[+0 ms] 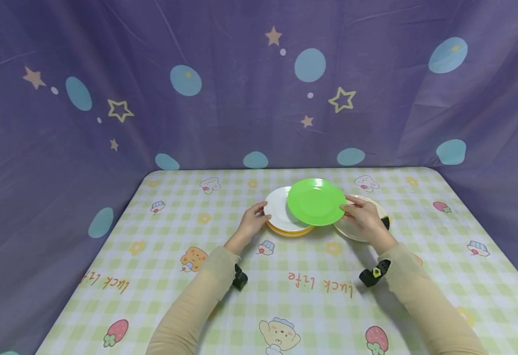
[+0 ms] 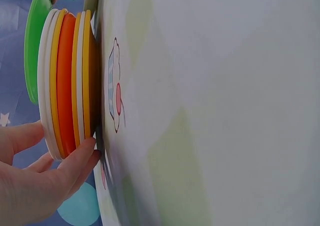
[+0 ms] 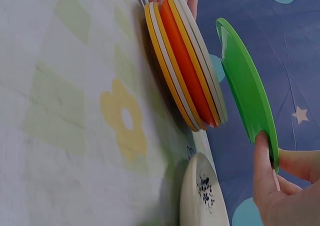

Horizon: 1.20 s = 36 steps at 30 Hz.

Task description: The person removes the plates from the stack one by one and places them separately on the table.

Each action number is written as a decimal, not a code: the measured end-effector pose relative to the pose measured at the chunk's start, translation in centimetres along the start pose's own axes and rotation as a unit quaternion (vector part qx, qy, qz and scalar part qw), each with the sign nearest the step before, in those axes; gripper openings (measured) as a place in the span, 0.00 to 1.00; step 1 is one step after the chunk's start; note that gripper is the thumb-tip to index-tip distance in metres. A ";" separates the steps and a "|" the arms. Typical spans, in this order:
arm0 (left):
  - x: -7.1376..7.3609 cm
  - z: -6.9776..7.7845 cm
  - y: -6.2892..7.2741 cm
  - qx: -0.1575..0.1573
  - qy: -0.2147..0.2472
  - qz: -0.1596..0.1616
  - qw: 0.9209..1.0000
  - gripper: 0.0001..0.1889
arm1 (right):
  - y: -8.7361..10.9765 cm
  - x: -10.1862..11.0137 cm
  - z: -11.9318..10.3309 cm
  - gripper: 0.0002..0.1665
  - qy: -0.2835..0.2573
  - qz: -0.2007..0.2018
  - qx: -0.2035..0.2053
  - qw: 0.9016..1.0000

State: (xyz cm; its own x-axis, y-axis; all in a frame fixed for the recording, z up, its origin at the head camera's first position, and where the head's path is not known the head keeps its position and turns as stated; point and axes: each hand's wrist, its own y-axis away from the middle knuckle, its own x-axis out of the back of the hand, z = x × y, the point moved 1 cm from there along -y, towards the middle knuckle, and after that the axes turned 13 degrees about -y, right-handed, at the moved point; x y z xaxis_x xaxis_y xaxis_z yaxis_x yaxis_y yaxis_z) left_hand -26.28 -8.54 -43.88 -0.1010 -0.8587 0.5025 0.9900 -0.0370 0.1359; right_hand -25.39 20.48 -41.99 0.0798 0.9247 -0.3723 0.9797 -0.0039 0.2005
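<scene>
A green plate (image 1: 315,201) is pinched at its right rim by my right hand (image 1: 365,221). It hangs over the right part of a stack, clear of it in the right wrist view. The stack has a white plate (image 1: 281,209) on top, with yellow, orange and white plates (image 3: 182,66) beneath. My left hand (image 1: 252,222) grips the stack's left edge, thumb (image 2: 22,136) by the top rim and fingers (image 2: 75,166) low at the side. Partly hidden under my right hand, a cream plate (image 1: 349,229) with a dark floral print (image 3: 205,188) lies on the table.
A checked tablecloth (image 1: 241,305) with printed cartoons covers the table. Purple curtains (image 1: 232,123) with stars and blue ovals hang behind the table and at both sides. Each wrist carries a small black camera (image 1: 239,277).
</scene>
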 end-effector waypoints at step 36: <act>0.0 0.0 0.1 0.001 0.008 0.000 1.000 0.25 | 1.9 5.7 -3.8 0.37 0.015 0.030 -0.030 0.999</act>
State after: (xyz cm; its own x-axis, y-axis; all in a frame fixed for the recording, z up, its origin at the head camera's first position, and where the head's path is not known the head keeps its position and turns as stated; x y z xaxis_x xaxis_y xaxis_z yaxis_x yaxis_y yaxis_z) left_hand -26.23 -8.59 -43.90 -0.0999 -0.8666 0.4889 0.9899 -0.0366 0.1373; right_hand -23.79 27.24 -40.27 0.1326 0.9343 -0.3309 0.9601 -0.0381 0.2771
